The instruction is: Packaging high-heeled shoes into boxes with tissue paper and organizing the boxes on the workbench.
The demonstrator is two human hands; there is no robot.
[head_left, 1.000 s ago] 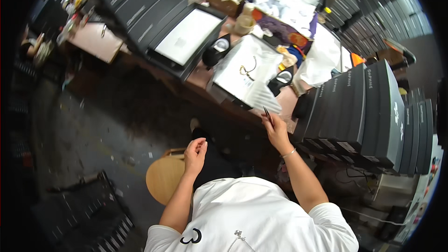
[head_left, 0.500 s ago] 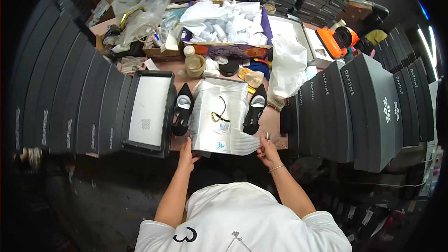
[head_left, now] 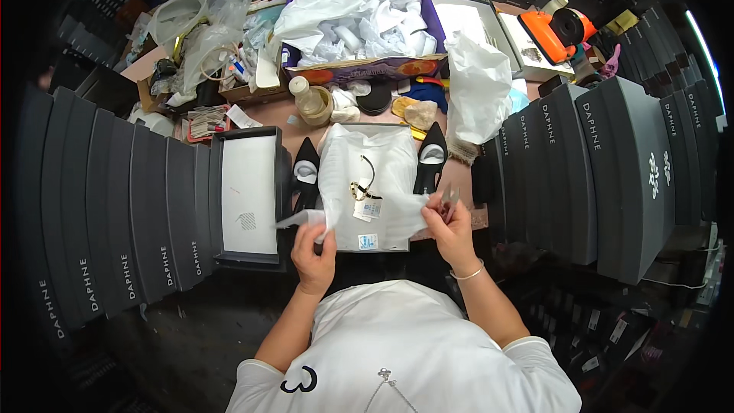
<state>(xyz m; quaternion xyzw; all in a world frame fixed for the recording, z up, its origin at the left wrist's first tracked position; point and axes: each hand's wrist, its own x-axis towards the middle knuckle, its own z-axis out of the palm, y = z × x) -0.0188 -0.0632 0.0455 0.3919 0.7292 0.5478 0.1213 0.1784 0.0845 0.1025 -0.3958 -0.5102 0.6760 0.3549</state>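
Note:
In front of me lies an opened shoebox lined with a white translucent wrapping sheet [head_left: 340, 157]. On the sheet rest a thin black strap [head_left: 372, 172] with a gold-coloured piece and a paper tag [head_left: 370, 208]. My left hand [head_left: 314, 258] pinches the sheet's near left corner, lifted off the box. My right hand [head_left: 453, 231] grips its right edge and also keeps small metal snips [head_left: 449, 200] between the fingers, points up. A black pointed shoe [head_left: 306, 176] stands left of the box; its mate [head_left: 431, 154] stands on the right, partly hidden by the sheet.
A grey box lid [head_left: 248, 183] with white lining lies at the left. Rows of grey shoeboxes [head_left: 130, 206] flank both sides, with more boxes [head_left: 569, 176] on the right. Behind are a glass jar [head_left: 312, 103], a carton of crumpled paper [head_left: 359, 30] and an orange tape dispenser [head_left: 556, 34].
Both hands have closed on the sheet's near corners and raised them. The left corner is pulled out to the left, and the right hand has moved up and inward over the box edge.

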